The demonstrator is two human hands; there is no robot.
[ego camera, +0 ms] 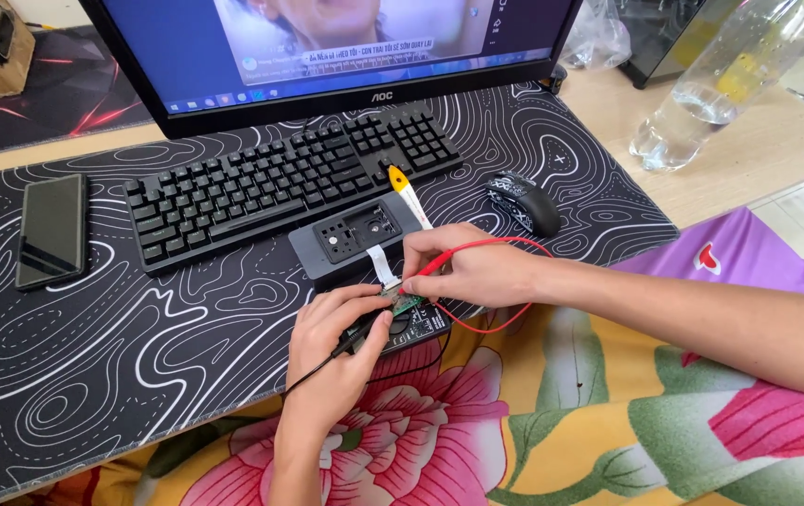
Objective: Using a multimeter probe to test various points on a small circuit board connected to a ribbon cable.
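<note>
Red probe (423, 269) pinched in right hand (472, 272) fingers, tip down-left; black probe (357, 335) pinched in left hand (336, 342).

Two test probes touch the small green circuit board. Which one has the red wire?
The probe in the right hand carries the red wire, which loops beside that wrist. The left hand holds the probe with the black wire.

Both forearms bare, no sleeves, fingers (418, 245) ringless.

We see bright, even daylight, strongest at upper right, where the plastic bottle (720, 84) glares; shadows stay soft, and the frame is sharp throughout.
</note>
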